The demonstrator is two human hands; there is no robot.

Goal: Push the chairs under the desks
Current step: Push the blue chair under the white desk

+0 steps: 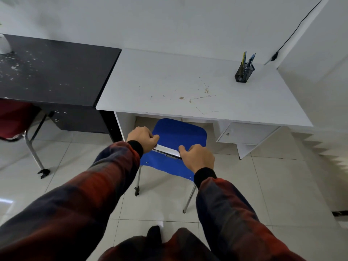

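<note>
Gripping the blue chair [178, 134] by its top rail, left hand [142, 138] and right hand [197, 157] curl around the metal. Equal forward pressure should keep it straight beneath the white desk [169, 81] just beyond the knuckles.

knee gap under white desk [188, 85] open – drawer unit [243, 133] narrows its right side.

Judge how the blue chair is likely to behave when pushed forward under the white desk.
The blue chair has thin metal legs and a slim seat, so it probably feels light. On the glossy tile floor it should slide easily. With both hands, left hand and right hand, gripping its top bar, it might tip rather than glide.
</note>
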